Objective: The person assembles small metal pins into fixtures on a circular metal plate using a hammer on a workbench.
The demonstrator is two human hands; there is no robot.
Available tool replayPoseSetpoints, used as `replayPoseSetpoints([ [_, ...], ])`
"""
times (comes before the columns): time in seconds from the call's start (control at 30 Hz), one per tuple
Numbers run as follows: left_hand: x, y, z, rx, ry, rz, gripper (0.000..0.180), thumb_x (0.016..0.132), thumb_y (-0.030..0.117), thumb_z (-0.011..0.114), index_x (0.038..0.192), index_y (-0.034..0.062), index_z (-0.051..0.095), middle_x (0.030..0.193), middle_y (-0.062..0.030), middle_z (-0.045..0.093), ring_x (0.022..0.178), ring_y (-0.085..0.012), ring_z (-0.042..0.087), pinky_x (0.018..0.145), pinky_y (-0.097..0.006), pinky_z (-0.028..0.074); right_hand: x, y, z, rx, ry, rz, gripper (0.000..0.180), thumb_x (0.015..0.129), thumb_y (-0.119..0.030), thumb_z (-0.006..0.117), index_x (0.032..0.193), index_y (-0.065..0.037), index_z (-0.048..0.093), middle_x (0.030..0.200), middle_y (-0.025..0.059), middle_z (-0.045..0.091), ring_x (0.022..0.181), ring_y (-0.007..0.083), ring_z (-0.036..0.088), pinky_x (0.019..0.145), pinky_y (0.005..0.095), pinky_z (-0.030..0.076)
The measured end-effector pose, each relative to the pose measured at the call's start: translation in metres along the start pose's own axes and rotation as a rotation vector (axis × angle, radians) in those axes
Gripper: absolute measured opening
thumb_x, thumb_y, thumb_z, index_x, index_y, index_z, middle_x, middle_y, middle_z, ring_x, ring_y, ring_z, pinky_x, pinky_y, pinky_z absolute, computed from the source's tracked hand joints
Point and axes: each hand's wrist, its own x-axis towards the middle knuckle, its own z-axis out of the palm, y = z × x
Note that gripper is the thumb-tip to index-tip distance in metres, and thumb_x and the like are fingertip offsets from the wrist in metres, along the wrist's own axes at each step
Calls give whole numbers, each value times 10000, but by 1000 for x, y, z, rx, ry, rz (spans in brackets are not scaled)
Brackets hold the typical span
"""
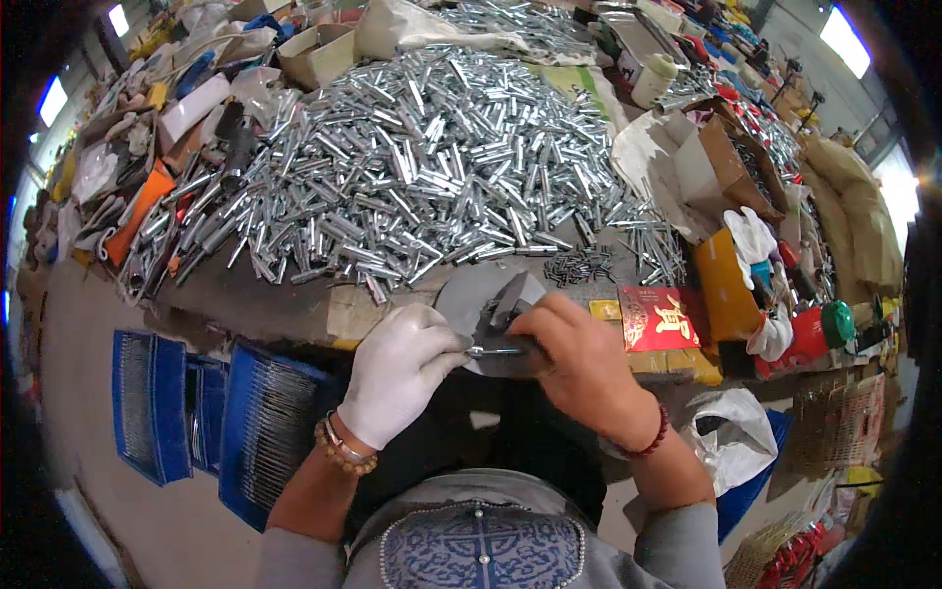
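My left hand (397,373), in a white glove, pinches a thin shiny metal rod (496,350) between thumb and fingers. The rod lies level and points toward my right hand (589,373), which is bare. That hand's fingers are curled closed at the rod's far end, beside a dark grey angular metal block (517,294); what they grip is hidden. Behind both hands, a flat round grey metal plate (456,294) shows at the bench's front edge. Beyond it spreads a large heap of shiny metal tubes and rods (432,157).
Small dark pins (579,267) lie right of the block, near a red printed packet (657,319). Open cardboard boxes (721,167) and a red bottle with a green cap (810,337) stand at right. Blue crates of rods (265,422) sit low at left; a white sack (731,437) is low right.
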Motion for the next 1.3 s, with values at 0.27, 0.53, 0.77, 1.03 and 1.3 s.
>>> replayPoseSetpoints([
  [0.27,-1,-2,1,32,19,21,123,803,78,799,896,45,726,988,-114,673,979,-339,667,873,-432,536,12,-12,13,-121,-102,-140,293,830,-18,666,1117,-71,643,1039,120,583,976,346,661,773,465,576],
  [0.53,-2,-8,2,47,41,69,147,792,13,729,932,41,693,1027,-121,669,995,-355,666,873,-443,543,20,-22,7,-309,-181,-269,169,889,-120,642,1048,-63,648,1009,92,573,945,277,655,767,416,575],
  [0.77,-4,-10,4,42,44,68,161,775,-14,696,928,34,682,1029,-129,658,1008,-362,659,874,-447,542,22,-22,9,-347,-179,-301,148,892,-149,645,1019,-72,650,997,85,571,936,257,648,773,396,570],
  [1.03,-1,-8,2,80,34,82,144,805,22,702,940,71,716,1012,-104,658,990,-344,655,856,-462,547,24,-23,6,-392,-207,-341,139,892,-155,646,1005,-74,645,989,83,568,927,246,640,769,388,563],
  [1.3,-3,-8,2,35,20,44,155,783,0,710,933,29,688,1038,-136,658,1015,-372,654,886,-458,538,20,-18,14,-251,-148,-270,159,890,-126,638,1033,-58,630,1000,109,567,936,297,657,771,424,573],
])
